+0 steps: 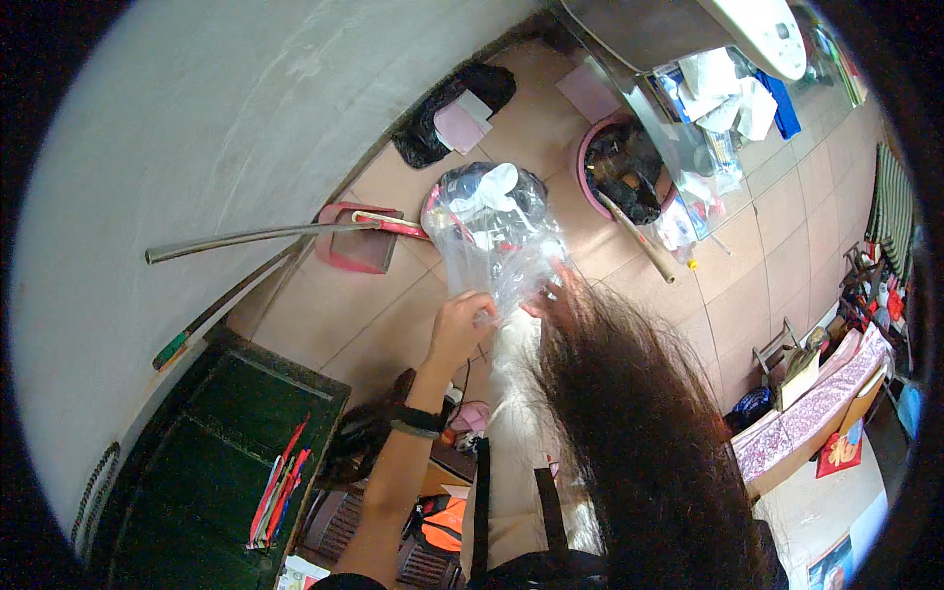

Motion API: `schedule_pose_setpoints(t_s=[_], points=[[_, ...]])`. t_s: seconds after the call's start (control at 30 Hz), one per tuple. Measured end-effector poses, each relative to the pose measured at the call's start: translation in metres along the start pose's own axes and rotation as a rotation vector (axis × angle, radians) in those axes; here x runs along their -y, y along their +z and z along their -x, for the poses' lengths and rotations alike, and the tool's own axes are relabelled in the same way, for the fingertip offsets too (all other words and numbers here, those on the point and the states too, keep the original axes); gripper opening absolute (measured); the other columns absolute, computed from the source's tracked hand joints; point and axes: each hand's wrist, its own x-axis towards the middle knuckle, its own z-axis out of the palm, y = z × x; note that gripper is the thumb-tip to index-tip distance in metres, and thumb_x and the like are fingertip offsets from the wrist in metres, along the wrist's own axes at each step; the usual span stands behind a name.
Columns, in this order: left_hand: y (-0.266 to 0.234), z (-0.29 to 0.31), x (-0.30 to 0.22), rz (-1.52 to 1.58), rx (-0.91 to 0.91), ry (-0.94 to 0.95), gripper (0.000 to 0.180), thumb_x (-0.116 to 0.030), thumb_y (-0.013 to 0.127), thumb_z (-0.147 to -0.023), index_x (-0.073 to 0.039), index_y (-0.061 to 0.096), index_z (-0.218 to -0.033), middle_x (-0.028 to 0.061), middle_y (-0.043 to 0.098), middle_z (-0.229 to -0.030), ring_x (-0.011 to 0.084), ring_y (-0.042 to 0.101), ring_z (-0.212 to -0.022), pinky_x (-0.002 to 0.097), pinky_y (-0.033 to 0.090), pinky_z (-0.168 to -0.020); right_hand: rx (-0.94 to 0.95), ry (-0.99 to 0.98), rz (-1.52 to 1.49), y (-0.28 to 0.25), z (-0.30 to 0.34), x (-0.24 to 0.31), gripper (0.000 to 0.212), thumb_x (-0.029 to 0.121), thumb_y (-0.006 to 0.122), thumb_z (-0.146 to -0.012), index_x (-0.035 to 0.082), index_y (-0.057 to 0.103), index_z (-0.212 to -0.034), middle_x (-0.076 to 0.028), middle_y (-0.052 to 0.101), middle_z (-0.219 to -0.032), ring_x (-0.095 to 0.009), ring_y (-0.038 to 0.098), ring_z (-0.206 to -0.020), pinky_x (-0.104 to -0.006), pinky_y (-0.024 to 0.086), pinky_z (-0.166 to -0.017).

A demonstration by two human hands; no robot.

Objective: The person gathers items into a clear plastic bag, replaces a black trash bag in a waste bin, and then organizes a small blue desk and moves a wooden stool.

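A clear plastic bag (487,270) stretches from both my hands toward a round container filled with rubbish, where a crumpled white piece (487,187) lies at the top. My left hand (467,320) is closed on the near edge of the bag, fingers pinched on the film. My right hand (559,292) also grips the bag, a little to the right; long dark hair (639,413) hides part of it and its forearm. A dark band circles my left wrist. Whether the bag lines the container or covers it I cannot tell.
Left of the container lies a red dustpan (359,241) with a long metal handle. A black bag with pink paper (462,123) rests by the wall. A pink bin (580,177) stands at the right beside a glass-edged table. A dark green tabletop (216,472) is lower left.
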Motion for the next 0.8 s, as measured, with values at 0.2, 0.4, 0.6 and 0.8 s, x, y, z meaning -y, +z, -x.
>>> schedule_pose_setpoints(t_s=[0.2,0.4,0.6,0.8], points=[[-0.009,0.013,-0.035,-0.116,-0.17,0.023,0.02,-0.014,0.078,-0.07,-0.002,0.062,-0.075,0.0115,0.061,-0.07,0.0227,0.059,-0.063,0.0331,0.044,-0.056,0.194,-0.419,0.915,-0.006,-0.012,0.015,0.04,0.019,0.078,-0.076,0.006,0.06,-0.109,-0.003,0.063,-0.075,-0.011,0.058,-0.06,-0.032,0.048,-0.062],[-0.057,0.015,-0.027,-0.142,-0.443,-0.064,0.017,-0.016,0.078,-0.071,-0.002,0.068,-0.072,0.0109,0.064,-0.063,0.0177,0.059,-0.053,0.0317,0.043,-0.051,0.063,-0.423,1.063,0.01,0.074,0.025,0.014,0.012,0.07,-0.082,0.0,0.065,-0.086,-0.004,0.062,-0.061,-0.01,0.056,-0.049,-0.0246,0.045,-0.045],[-0.073,0.005,-0.054,-0.372,-0.414,-0.05,0.02,-0.022,0.076,-0.074,-0.004,0.068,-0.081,0.0108,0.067,-0.075,0.0164,0.061,-0.062,0.0312,0.046,-0.057,0.047,-0.617,1.174,-0.027,0.087,0.033,0.016,0.011,0.062,-0.079,0.008,0.072,-0.091,-0.004,0.063,-0.06,-0.012,0.057,-0.051,-0.0274,0.048,-0.052],[-0.023,-0.015,-0.012,-0.106,-0.155,-0.414,0.113,-0.065,0.072,-0.066,0.005,0.026,-0.141,0.0274,0.054,-0.122,0.039,0.053,-0.115,0.042,0.04,-0.099,0.222,-0.853,1.513,0.018,0.106,-0.012,0.027,0.014,0.063,-0.075,0.011,0.07,-0.101,-0.013,0.063,-0.064,-0.023,0.062,-0.057,-0.0361,0.05,-0.057]])
